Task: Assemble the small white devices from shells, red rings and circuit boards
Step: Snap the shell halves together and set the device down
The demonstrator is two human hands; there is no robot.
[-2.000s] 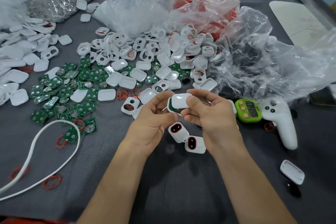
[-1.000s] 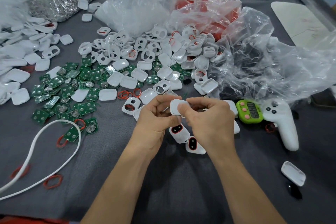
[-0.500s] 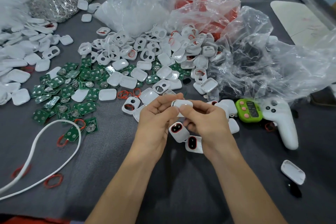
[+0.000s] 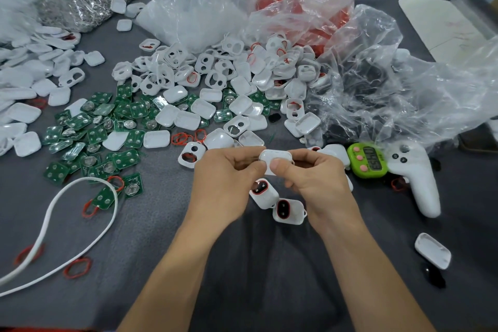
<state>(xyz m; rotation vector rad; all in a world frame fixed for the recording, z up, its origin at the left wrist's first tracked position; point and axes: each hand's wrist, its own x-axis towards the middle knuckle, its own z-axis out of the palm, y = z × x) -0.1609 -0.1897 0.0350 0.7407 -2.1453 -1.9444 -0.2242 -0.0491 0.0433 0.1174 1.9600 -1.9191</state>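
curled left hand [image 4: 229, 180] and right hand [image 4: 310, 178] — both pinching one white device [image 4: 275, 157], thumbs pressed at its 6 o'clock edge.

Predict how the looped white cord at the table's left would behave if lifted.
The white cord lies in a loose curve, so it probably droops and trails. It looks thin, likely light. It might drag the red ring beside it.

Circuit boards [image 4: 94, 132] lie left of the shell heap [image 4: 229, 75], with plastic bags [image 4: 377, 75] behind and right.
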